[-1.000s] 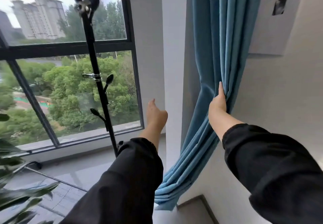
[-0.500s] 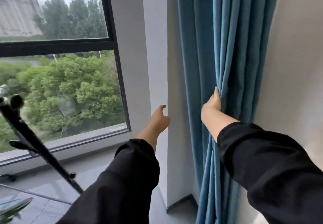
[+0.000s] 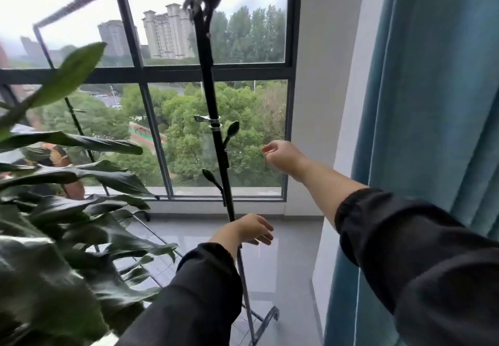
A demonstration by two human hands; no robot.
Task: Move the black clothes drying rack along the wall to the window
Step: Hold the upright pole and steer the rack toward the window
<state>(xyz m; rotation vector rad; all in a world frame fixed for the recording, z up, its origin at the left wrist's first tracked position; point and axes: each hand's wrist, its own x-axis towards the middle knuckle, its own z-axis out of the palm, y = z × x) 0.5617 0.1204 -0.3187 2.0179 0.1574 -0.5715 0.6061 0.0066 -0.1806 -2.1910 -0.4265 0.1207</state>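
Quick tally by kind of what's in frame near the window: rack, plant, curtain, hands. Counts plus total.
Rack: 1
Plant: 1
Curtain: 1
Hands: 2, left hand and right hand
Total: 5

Surface: glossy grey tiled floor (image 3: 286, 264), running to the wall under the window.
On it: foot of the black clothes drying rack (image 3: 266, 321), below and just right of the left hand (image 3: 249, 228).
Edge: blue curtain (image 3: 343, 305) hangs down at right.
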